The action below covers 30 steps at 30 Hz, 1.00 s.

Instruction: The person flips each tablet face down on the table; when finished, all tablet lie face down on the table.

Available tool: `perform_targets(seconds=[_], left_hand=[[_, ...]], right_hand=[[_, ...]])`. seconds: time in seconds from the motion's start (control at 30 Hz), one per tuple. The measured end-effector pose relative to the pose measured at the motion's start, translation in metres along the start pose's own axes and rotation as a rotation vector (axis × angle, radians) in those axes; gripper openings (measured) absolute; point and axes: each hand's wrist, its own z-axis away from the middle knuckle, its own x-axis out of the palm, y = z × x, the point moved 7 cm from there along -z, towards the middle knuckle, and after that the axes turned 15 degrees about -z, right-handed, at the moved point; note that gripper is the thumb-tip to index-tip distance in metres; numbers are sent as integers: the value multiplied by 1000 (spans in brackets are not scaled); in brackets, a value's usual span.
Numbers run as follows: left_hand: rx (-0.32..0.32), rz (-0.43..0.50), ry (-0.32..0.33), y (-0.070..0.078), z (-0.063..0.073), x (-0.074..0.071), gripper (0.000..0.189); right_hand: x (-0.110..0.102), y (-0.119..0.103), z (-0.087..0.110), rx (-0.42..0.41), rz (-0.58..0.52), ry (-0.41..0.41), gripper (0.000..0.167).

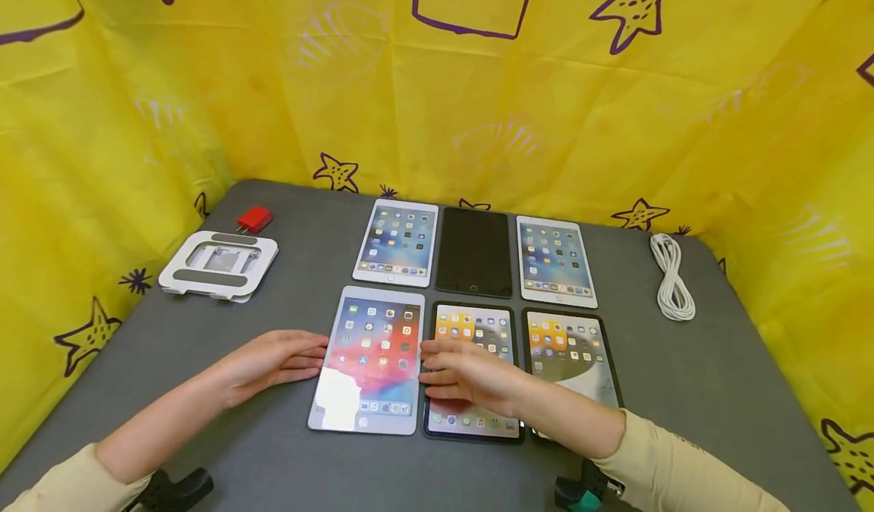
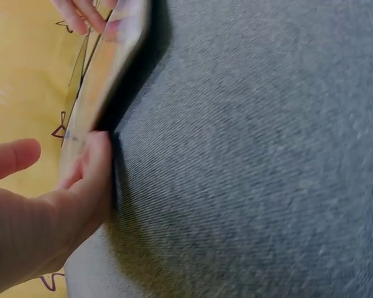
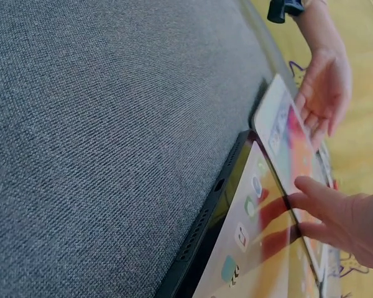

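A white tablet (image 1: pixel 372 356) with a red and blue home screen lies flat at the front left of two rows of tablets. At its left edge are the fingertips of my left hand (image 1: pixel 276 360), fingers extended. My right hand (image 1: pixel 471 375) reaches across the black-framed tablet (image 1: pixel 474 421) beside it, its fingertips at the white tablet's right edge. In the right wrist view, the fingers of my right hand (image 3: pixel 342 217) hover low over the glossy screens and reflect in them. The left wrist view has my left hand (image 2: pixel 74 192) against the tablet's side.
Another black-framed tablet (image 1: pixel 576 345) lies at front right. Behind stand in a row a white tablet (image 1: pixel 398 243), a dark-screened tablet (image 1: pixel 474 250) and a white tablet (image 1: pixel 555 262). A white folding stand (image 1: pixel 259 269), a red plug adapter (image 1: pixel 256 219) and a coiled white cable (image 1: pixel 672 277) lie toward the sides.
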Motion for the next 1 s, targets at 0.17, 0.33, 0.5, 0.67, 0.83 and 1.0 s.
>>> perform_targets(seconds=[0.17, 0.33, 0.5, 0.67, 0.83, 1.0], left_hand=[[33, -32, 100, 6, -2, -2, 40], [54, -84, 172, 22, 4, -7, 40], [78, -102, 195, 37, 10, -9, 39], [90, -87, 196, 47, 13, -4, 40], [99, -74, 183, 57, 13, 4, 49], [129, -44, 163, 68, 10, 12, 61]], right_hand=[[2, 4, -4, 3, -27, 1, 61], [5, 6, -9, -3, -71, 1, 59], [8, 10, -14, 3, -127, -5, 58], [12, 16, -18, 17, -194, 1, 58], [18, 21, -23, 20, -232, -22, 58], [22, 22, -26, 16, -212, -39, 57]])
